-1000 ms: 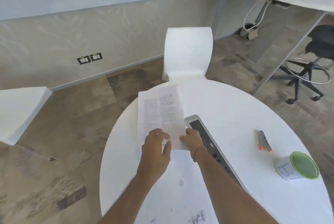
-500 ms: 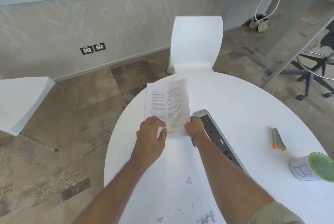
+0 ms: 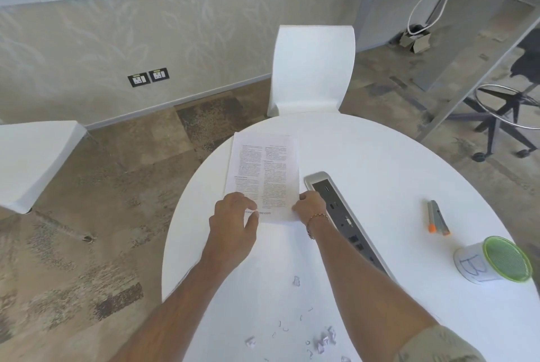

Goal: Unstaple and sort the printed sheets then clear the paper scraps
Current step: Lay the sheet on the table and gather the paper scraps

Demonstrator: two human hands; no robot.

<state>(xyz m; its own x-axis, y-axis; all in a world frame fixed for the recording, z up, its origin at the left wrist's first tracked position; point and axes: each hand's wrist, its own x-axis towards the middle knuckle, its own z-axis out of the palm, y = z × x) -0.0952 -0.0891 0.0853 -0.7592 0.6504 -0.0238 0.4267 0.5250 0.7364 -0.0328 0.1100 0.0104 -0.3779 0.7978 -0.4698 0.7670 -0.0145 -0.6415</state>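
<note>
A printed sheet point(image 3: 263, 168) with two columns of text lies flat on the round white table point(image 3: 380, 174), near its far left edge. My left hand point(image 3: 235, 219) rests on the sheet's near left corner, fingers curled over the paper. My right hand point(image 3: 310, 205), with a bracelet at the wrist, pinches the near right corner. Small paper scraps point(image 3: 325, 339) and several loose bent staples point(image 3: 285, 328) are scattered on the table close to me. One scrap point(image 3: 296, 280) lies apart, nearer the middle.
A grey power strip point(image 3: 344, 218) is set in the table right of the sheet. Two grey markers with orange tips point(image 3: 437, 217) and a green-rimmed cup point(image 3: 493, 263) lie at the right. A white chair point(image 3: 312, 69) stands behind the table, another point(image 3: 32, 159) at the left.
The sheet was held tilted above the table and has come down to lie flat on it. Both hands stayed at its near corners. The view has tipped down, showing the scraps.
</note>
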